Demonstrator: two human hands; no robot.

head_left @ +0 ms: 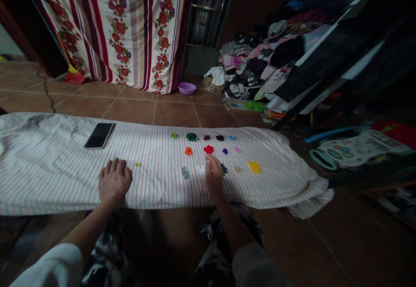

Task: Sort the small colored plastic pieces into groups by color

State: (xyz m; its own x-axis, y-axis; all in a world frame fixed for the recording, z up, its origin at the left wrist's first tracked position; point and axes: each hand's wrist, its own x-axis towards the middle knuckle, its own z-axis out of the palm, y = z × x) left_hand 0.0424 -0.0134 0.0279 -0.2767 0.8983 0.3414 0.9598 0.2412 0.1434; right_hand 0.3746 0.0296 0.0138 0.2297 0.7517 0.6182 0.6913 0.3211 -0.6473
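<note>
My left hand (115, 180) rests palm down on the striped cloth (156, 191), fingers lying on the fabric, holding nothing. A tiny yellow-green cluster of pieces (138, 164) lies just right of it. My right hand (214, 174) is closed, thumb and fingers together, over the white pile (201, 169); anything inside it is hidden. Small piles sorted by colour surround it: red (208, 149), orange (188, 151), grey (185, 173), dark grey (224, 169), beige (237, 169), yellow (254, 167), purple (225, 151) and pink (237, 149). The pieces are too small to identify.
Along the far side lie light green (174, 135), dark green (191, 137), brown (206, 137), black (220, 138) and blue (232, 138) piles. A phone (99, 135) lies at left. Beyond are a purple basin (186, 88), a floral curtain (139, 31) and heaped clothes (260, 57).
</note>
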